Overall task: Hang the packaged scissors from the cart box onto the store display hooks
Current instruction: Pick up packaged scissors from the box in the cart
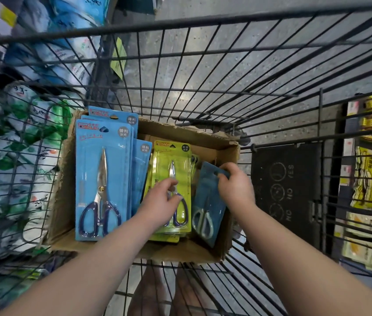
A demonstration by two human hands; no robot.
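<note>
An open cardboard box [64, 169] sits in a black wire cart [203, 26] below me. Inside it, light blue scissors packs [103, 179] stand stacked at the left, yellow-green packs [180, 156] lie in the middle, and a dark blue pack [207, 208] leans at the right. My left hand [160, 201] rests on the top yellow-green pack, its fingers curled over the scissors there. At the upper edge of the dark blue pack, my right hand [235, 185] grips the card with curled fingers. No display hooks are in view.
A black fold-down seat panel [287, 190] with warning symbols hangs on the cart's right side. Bagged goods [20, 137] fill shelves at the left, and yellow packages [367, 179] line shelves at the right. Grey floor [203, 71] lies ahead beyond the cart.
</note>
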